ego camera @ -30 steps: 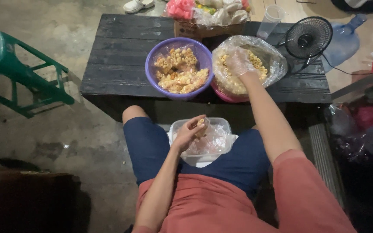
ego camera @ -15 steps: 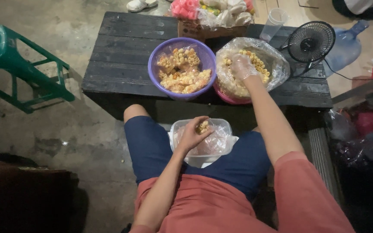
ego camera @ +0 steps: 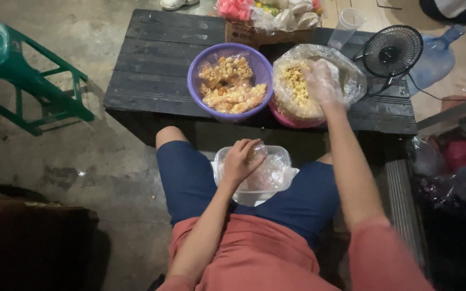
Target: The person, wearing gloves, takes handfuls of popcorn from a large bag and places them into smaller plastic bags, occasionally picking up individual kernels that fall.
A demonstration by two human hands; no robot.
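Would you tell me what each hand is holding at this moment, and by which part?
The left hand grips a small clear bag at its open top, over the clear tub. The gloved right hand is inside the big snack bag; whether it holds snacks cannot be told.

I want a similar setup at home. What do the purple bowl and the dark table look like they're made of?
The purple bowl looks like moulded plastic: uniform colour, smooth rim with a slight sheen. The dark table seems to be painted or stained wooden planks, with parallel board seams and a worn matte surface.
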